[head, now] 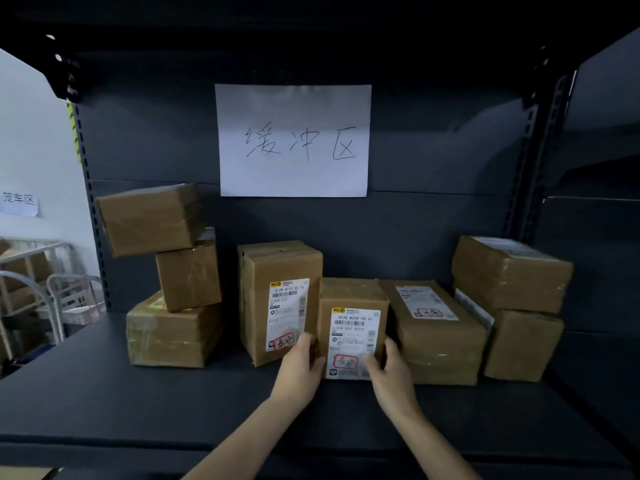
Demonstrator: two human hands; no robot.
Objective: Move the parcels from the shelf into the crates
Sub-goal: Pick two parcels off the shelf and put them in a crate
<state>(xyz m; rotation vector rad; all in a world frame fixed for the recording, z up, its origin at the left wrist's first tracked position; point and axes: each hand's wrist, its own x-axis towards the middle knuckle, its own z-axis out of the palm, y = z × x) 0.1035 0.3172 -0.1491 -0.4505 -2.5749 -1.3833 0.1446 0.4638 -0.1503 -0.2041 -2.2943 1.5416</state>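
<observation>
Several brown cardboard parcels stand on the dark shelf (104,393). A small parcel (351,299) with a white label sits in the middle, on the shelf board. My left hand (299,367) presses its left side and my right hand (391,370) presses its right side, fingers on the label's lower corner. A taller labelled parcel (277,299) stands touching it on the left. A flat parcel (436,327) lies right of it. Three stacked parcels (173,271) are at the left, two stacked parcels (512,299) at the right. No crate is in view.
A white paper sign (293,140) with handwriting hangs on the shelf's back panel. Perforated uprights (86,202) frame the bay on both sides. Left of the shelf, metal cart frames (34,289) stand by a white wall. The upper shelf overhangs, dark.
</observation>
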